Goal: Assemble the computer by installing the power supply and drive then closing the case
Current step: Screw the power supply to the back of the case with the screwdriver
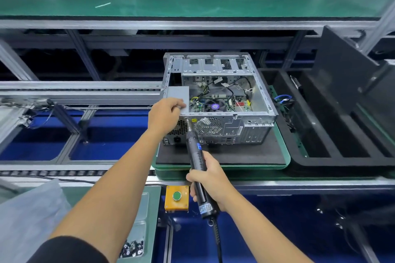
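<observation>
An open silver computer case (259, 92) lies on a black foam pad (224, 156), its rear panel facing me. The grey power supply (178, 94) sits in the case's near-left corner. My left hand (165, 114) rests on the power supply's near edge, fingers curled over it. My right hand (208, 179) grips a black electric screwdriver (196, 156), whose tip touches the rear panel near the top of the power supply's vent. Inside the case I see the motherboard (222, 105) with a fan and loose cables.
The pad sits on a green pallet (287, 156) on the conveyor. A black foam tray (320, 139) with cables stands to the right, a black panel (342, 66) leaning behind it. An orange box with a green button (177, 197) is near me. A bin of screws (132, 249) lies lower left.
</observation>
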Available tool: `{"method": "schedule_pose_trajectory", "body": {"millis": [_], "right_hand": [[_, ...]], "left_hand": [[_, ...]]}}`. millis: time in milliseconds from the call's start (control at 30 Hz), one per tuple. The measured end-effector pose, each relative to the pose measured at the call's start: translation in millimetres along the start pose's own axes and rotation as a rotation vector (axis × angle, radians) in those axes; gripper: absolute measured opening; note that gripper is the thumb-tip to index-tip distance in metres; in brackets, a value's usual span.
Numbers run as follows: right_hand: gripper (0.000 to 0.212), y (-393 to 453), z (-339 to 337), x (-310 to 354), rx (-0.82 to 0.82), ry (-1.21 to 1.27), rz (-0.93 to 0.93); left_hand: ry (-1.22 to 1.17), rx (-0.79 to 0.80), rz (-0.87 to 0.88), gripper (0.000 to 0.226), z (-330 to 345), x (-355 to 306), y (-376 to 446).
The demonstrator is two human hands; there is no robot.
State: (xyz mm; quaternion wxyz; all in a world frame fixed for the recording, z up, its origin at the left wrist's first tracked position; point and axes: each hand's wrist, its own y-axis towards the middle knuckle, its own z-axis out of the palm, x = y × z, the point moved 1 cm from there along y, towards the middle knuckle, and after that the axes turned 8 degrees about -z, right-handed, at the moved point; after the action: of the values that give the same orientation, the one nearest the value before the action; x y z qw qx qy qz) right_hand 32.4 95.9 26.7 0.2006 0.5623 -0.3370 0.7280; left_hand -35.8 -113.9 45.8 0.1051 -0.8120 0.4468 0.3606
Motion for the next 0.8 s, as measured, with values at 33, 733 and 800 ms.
{"method": "schedule_pose_trajectory", "body": {"millis": [33, 733, 800], "right_hand": [[0.045, 0.6, 0.0, 0.5, 0.003, 0.0, -0.001], [0.045, 3.4, -2.3, 1.2, 0.003, 0.011, 0.013], [0.044, 3.4, -2.2, 1.0, 0.004, 0.014, 0.008]], "left_hand": [[-0.004, 0.001, 0.001, 0.031, 0.1, -0.1, -0.1], [0.028, -0.038, 0.024, 0.029, -0.8, -3.1, -2.3], [0.028, -0.041, 0.028, 0.028, -0.6, -2.9, -2.4]]}}
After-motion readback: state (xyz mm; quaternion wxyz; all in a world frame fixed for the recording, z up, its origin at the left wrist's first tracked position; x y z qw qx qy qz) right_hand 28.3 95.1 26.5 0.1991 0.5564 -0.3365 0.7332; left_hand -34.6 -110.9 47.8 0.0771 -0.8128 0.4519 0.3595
